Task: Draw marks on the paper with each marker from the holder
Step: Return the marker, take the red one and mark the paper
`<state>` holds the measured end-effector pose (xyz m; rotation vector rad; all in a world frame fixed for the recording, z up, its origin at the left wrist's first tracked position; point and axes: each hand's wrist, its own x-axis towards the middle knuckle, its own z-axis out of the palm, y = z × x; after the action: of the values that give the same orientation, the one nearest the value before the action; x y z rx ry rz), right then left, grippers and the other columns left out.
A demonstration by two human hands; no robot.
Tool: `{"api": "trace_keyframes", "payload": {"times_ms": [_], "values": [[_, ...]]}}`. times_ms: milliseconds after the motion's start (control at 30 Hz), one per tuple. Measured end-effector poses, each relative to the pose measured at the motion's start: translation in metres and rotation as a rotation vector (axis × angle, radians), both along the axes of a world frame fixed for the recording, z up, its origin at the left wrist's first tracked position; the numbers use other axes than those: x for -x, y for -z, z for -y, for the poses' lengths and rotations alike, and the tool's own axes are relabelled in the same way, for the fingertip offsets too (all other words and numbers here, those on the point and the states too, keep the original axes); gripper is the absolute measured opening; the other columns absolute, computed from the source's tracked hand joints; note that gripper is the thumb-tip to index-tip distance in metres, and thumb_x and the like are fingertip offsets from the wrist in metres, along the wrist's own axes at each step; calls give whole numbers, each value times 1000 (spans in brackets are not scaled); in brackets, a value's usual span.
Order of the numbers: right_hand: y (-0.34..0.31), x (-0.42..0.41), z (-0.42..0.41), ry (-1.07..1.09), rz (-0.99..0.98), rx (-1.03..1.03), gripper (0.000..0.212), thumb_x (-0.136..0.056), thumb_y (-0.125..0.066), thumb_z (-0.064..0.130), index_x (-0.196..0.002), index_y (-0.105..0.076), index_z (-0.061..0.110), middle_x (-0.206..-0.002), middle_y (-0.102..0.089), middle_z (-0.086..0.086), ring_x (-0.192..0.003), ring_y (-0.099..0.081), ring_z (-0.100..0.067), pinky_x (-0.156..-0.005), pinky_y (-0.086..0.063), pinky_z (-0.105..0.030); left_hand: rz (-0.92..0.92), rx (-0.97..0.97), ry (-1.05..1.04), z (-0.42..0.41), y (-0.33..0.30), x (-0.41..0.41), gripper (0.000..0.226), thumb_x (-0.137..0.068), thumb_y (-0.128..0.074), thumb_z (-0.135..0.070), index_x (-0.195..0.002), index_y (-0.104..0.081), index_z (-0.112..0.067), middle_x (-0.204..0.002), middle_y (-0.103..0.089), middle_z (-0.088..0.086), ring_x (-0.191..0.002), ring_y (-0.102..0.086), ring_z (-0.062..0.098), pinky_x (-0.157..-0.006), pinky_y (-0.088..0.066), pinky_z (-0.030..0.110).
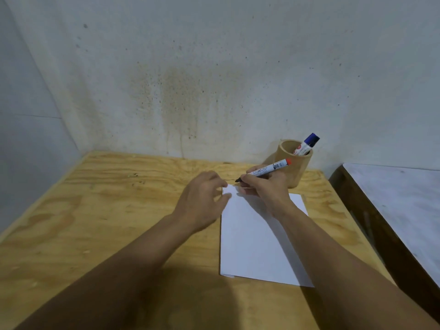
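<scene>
A white sheet of paper [257, 239] lies on the plywood table [95, 222]. My right hand [266, 186] grips a white marker with a red end [269, 169], uncapped, its dark tip pointing left just above the paper's far left corner. My left hand [202, 198] rests at the paper's left edge with fingers spread, touching that corner. Behind my right hand stands a round wooden holder [294, 160] with a blue-capped marker [307, 144] leaning inside it. No mark shows on the visible paper.
A stained wall runs right behind the table. To the right, across a narrow gap, is a dark-framed surface with a pale top [404, 206]. The table's left half shows bare plywood.
</scene>
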<state>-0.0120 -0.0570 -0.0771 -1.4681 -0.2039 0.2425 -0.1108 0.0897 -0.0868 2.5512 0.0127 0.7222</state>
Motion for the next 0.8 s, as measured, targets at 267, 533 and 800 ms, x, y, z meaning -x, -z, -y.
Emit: {"api": "trace_keyframes", "payload": {"times_ms": [267, 533, 800], "values": [[6, 0, -12, -30, 100, 122, 11, -77, -74, -7, -76, -64, -4, -69, -64, -19, -50, -64, -19, -47, -55, -30, -65, -91, 17, 1, 20, 5, 35, -77, -71, -36, -95, -74, -6, -101, -74, 9, -97, -64, 23, -82, -53, 40], [18, -2, -13, -33, 172, 155, 12, -78, -75, -6, -83, -66, -13, -70, -66, -18, -53, -66, -12, -51, -57, -25, -58, -72, -3, 2, 24, 6, 40, -82, -65, -38, -110, -69, -10, -114, -70, 6, -108, -59, 19, -89, -51, 39], [26, -7, -13, -51, 199, 178, 9, -74, -81, 4, -72, -73, 7, -75, -72, -17, -68, -71, -27, -65, -61, -39, -52, -69, -20, 2, 24, 6, 38, -83, -64, -38, -109, -70, -11, -112, -70, 5, -106, -60, 18, -88, -51, 39]]}}
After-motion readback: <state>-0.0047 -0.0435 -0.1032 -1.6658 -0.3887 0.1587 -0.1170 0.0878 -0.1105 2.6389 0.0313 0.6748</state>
